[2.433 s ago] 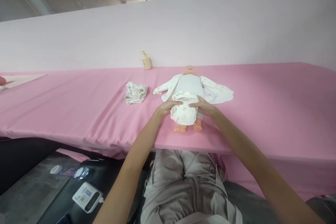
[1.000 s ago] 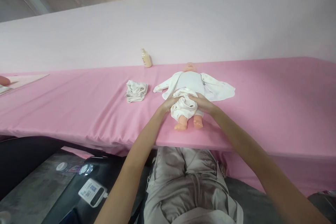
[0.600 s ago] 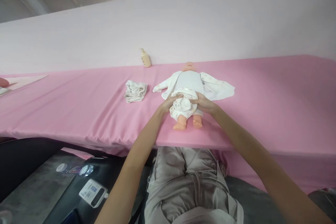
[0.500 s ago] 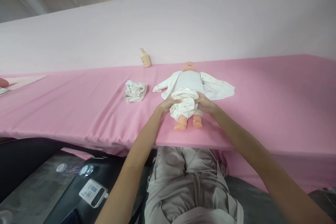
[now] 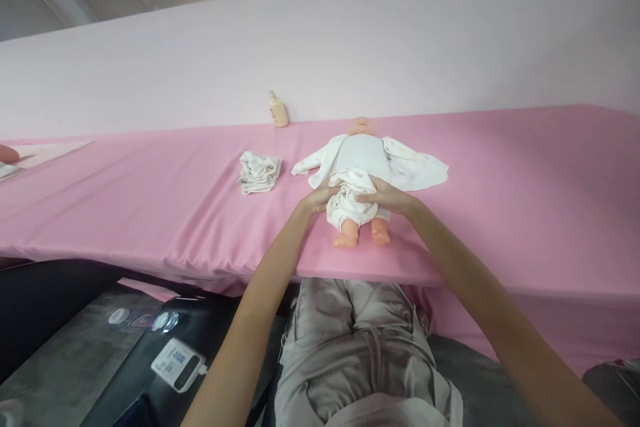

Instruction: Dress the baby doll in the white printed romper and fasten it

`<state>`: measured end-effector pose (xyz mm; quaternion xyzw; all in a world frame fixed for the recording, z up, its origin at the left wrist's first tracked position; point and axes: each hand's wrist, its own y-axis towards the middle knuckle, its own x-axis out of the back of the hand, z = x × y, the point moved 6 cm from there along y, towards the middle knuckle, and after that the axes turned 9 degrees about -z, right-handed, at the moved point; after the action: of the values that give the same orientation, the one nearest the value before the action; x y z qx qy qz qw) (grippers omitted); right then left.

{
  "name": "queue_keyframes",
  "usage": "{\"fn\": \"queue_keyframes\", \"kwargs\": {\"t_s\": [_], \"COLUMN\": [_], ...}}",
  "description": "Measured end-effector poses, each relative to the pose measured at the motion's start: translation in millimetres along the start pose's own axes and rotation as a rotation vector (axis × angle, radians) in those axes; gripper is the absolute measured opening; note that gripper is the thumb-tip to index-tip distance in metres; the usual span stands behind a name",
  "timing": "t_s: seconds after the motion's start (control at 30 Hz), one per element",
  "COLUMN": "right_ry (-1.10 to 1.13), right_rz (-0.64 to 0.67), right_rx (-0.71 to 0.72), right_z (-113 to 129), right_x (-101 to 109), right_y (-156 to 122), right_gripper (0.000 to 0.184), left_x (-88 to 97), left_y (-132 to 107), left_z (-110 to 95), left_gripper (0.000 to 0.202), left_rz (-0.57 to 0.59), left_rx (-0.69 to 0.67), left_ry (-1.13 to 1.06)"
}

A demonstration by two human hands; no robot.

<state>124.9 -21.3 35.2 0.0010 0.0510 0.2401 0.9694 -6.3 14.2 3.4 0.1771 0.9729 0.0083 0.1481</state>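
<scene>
A baby doll [image 5: 361, 150] lies on its back with its bare feet towards me. An open white jacket [image 5: 416, 167] is spread beneath and beside its body. White baby pants [image 5: 350, 203] are bunched around the doll's hips and legs, with both feet sticking out below. My left hand [image 5: 321, 197] grips the bunched cloth at its left side. On the other side my right hand [image 5: 383, 195] is closed on the same pants, its thumb lying over the folds. Some fingers of both hands are hidden by the cloth.
A folded cream cloth [image 5: 259, 173] lies left of the doll on the pink-covered table [image 5: 150, 193]. Behind it, a pump bottle [image 5: 278, 111] stands near the white partition [image 5: 320, 53]. A white device [image 5: 179, 365] and a plastic bottle [image 5: 165, 321] are on the black chair below.
My right thumb has moved inward over the bunched pants, and the folds have shifted. The doll's feet are slightly farther apart. My left hand keeps its hold.
</scene>
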Motion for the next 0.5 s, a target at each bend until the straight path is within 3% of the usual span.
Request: {"fn": "queue_keyframes", "kwargs": {"t_s": [0.23,0.5], "right_ry": [0.196,0.334], "right_rz": [-0.054,0.046], "right_rx": [-0.014,-0.01], "right_z": [-11,-6], "right_x": [3,-2], "right_y": [11,10], "right_gripper": [0.051,0.042], "left_x": [-1.6,-4.7], "left_y": [1,-5], "left_z": [0,-4], "left_gripper": [0.032,0.072], "left_rz": [-0.088,0.055], "left_rx": [0.043,0.071], "left_ry": [0.034,0.082]}}
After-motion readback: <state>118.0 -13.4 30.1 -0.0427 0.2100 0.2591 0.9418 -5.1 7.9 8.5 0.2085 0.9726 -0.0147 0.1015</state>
